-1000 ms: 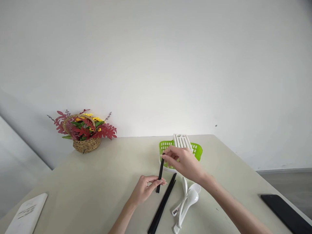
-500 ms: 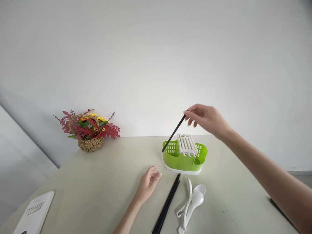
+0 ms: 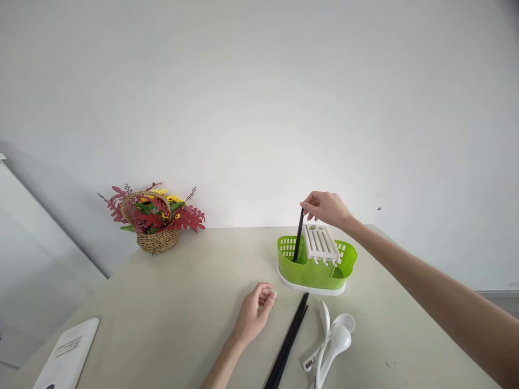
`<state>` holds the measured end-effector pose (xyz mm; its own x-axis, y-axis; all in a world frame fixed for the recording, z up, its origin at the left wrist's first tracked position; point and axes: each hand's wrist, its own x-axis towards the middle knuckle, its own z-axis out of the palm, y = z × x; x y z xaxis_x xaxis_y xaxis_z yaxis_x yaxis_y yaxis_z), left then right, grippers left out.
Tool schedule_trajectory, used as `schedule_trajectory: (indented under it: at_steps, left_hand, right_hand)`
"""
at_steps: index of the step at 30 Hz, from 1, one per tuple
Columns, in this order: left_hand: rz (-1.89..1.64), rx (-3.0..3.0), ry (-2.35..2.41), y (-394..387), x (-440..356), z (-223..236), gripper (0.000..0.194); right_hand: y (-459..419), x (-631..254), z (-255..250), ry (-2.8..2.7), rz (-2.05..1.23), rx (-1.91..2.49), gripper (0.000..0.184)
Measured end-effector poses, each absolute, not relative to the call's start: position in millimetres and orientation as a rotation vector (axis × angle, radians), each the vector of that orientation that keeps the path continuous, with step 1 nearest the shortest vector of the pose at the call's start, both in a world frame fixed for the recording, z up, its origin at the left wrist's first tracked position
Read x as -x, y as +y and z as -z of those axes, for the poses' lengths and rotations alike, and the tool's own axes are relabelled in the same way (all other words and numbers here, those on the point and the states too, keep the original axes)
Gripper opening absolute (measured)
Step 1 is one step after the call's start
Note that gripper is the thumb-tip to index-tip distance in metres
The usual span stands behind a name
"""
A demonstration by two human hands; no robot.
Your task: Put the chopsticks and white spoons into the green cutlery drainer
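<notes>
My right hand pinches the top of a black chopstick that stands nearly upright, its lower end inside the left compartment of a green cutlery holder with a white slotted insert. My left hand rests on the table in front of the holder, its fingers loosely curled with nothing in them. Just to its right lie more black chopsticks and, beyond them, white spoons.
A wicker basket of red and yellow artificial flowers stands at the back left by the white wall. A white flat device lies at the near left edge of the pale table.
My right hand took the chopstick from my left hand, lifted it, swung it upright and lowered its tip into the green holder. My left hand let go and dropped to the table.
</notes>
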<state>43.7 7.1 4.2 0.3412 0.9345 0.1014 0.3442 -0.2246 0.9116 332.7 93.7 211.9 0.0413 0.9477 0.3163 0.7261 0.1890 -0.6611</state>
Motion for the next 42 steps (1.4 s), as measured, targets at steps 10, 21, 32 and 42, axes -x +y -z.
schedule_trajectory:
  at_steps: [10, 21, 32, 42]
  left_hand:
    - [-0.838, -1.792, 1.138, 7, -45, -8, 0.035]
    - [-0.825, -1.833, 1.126, 5, -46, -15, 0.036]
    - [-0.826, -1.875, 1.107, 4, -45, -13, 0.036]
    - [-0.826, -1.843, 1.125, 5, -46, -9, 0.032]
  right_hand:
    - [124, -329, -183, -1.787, -0.26, 1.787, 0.013]
    - [65, -304, -199, -1.817, 0.054, 1.576, 0.028]
    - [-37, -254, -127, -3.017, -0.248, 0.983, 0.023]
    - [-53, -256, -49, -3.024, 0.08, 0.898, 0.011]
